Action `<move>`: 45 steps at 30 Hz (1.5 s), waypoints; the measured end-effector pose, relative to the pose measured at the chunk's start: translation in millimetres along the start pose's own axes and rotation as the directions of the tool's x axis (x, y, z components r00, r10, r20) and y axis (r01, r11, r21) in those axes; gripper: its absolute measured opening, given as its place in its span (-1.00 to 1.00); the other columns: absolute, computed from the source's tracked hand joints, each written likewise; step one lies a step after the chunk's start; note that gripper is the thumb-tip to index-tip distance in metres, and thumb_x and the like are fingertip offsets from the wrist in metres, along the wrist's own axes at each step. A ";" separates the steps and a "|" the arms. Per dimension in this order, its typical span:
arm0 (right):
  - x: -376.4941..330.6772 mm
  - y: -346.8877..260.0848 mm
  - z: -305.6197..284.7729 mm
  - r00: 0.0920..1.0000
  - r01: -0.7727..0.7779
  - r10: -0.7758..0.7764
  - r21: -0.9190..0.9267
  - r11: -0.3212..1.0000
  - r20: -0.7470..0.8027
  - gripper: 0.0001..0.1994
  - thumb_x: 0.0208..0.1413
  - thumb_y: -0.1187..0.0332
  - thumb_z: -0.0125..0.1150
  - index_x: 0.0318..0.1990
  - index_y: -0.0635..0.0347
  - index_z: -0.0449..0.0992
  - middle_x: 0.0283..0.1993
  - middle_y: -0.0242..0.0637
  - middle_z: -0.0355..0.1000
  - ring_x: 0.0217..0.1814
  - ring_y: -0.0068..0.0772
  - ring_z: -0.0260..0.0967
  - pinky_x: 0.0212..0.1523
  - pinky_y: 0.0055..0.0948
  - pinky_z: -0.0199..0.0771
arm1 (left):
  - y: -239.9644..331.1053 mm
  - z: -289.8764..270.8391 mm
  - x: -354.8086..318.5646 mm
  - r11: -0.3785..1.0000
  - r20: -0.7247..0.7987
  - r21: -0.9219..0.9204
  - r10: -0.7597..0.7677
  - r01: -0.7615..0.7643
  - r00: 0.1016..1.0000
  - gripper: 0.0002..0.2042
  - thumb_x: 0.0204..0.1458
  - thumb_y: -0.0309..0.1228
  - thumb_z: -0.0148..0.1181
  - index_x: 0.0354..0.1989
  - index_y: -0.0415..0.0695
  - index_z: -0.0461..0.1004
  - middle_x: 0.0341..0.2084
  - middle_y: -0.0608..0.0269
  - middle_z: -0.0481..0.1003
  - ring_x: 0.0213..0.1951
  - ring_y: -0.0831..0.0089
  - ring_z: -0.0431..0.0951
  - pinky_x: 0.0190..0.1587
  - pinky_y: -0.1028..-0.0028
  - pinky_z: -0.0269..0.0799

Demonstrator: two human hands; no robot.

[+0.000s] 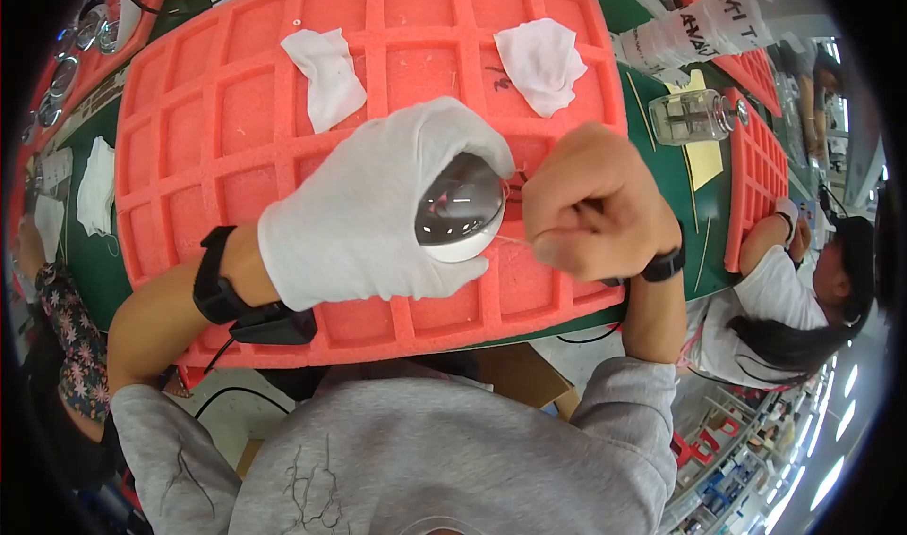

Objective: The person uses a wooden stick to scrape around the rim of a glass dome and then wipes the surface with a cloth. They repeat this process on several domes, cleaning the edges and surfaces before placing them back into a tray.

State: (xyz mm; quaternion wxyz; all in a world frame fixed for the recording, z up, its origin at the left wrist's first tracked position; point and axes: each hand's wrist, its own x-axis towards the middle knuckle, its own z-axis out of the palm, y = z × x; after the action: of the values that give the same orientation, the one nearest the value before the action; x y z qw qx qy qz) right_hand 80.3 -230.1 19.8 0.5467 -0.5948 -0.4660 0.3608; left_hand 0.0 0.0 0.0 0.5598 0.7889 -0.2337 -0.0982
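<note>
My left hand (pixel 378 204), in a white fabric glove, is wrapped round a glossy, dark, round lens (pixel 460 200) with a pale rim along its lower edge. The lens is held above the red foam tray (pixel 378 322), its shiny face turned up. Close by on the right, my bare right hand (pixel 595 209) is closed in a pinch. A thin pale stick (pixel 511 240) runs from its fingers toward the lens's rim; whether its tip touches the lens, I cannot tell. Two crumpled white cloths, a left one (pixel 326 77) and a right one (pixel 541 66), lie on the tray beyond my hands.
On the green table, a glass jar (pixel 690 118) with a metal top lies right of the tray, beside yellow paper (pixel 704 165) and several thin sticks. A plastic-wrapped roll (pixel 694 34) is behind it. Another person (pixel 784 299) works at right; a patterned sleeve (pixel 80 346) shows at left.
</note>
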 end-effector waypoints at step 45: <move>10.3 5.9 3.3 0.993 -0.099 0.103 -0.061 0.993 0.063 -0.65 -0.08 0.59 0.35 -0.71 0.19 0.26 -0.77 -0.44 0.12 -0.75 -0.53 0.00 -0.68 -0.43 -0.07 | -4.1 10.9 5.3 0.902 -0.113 0.382 0.262 -0.201 0.959 -0.57 -0.29 -0.52 0.45 -0.17 -0.08 0.44 -0.23 0.19 0.49 -0.21 0.12 0.51 -0.16 0.25 0.43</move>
State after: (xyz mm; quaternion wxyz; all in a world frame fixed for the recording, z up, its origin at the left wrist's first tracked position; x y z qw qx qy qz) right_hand 81.3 -219.1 14.4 0.4947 -0.6210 -0.4633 0.3937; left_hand 1.2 -10.6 -7.1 0.4273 0.8513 -0.2941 0.0787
